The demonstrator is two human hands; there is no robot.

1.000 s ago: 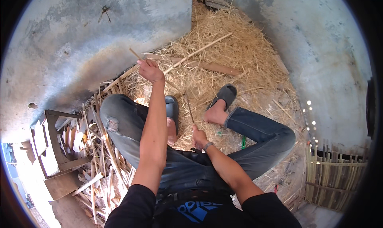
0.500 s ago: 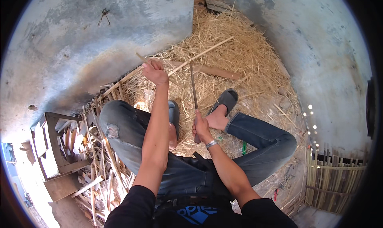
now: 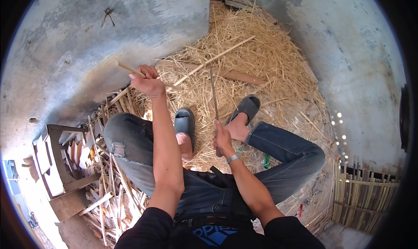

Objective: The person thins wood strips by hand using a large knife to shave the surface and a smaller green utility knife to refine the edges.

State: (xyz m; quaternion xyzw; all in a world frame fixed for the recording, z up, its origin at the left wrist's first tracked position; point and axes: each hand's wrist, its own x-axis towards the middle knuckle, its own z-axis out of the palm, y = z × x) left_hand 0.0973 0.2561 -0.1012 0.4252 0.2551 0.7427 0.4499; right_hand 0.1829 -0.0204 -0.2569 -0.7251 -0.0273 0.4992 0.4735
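Straw (image 3: pixel 254 24) covers the far floor (image 3: pixel 278 122) between stained walls (image 3: pixel 352 61), left hand (image 3: pixel 149 84) with fingers wrapped round a stick (image 3: pixel 129 68), right hand (image 3: pixel 223 140) round a long-bladed knife (image 3: pixel 214 92).

Left grip (image 3: pixel 148 81): thin tan wooden stick (image 3: pixel 128 68); right grip (image 3: pixel 222 138): long narrow dark blade (image 3: pixel 214 92) (apart from stick); yellow straw (image 3: pixel 272 59) beyond.

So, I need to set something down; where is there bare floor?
Barest is the lightly littered floor between the right leg and the slatted panel, where a small red object lies. Crowded: left, with wood scraps; ahead, with heaped straw and a plank.
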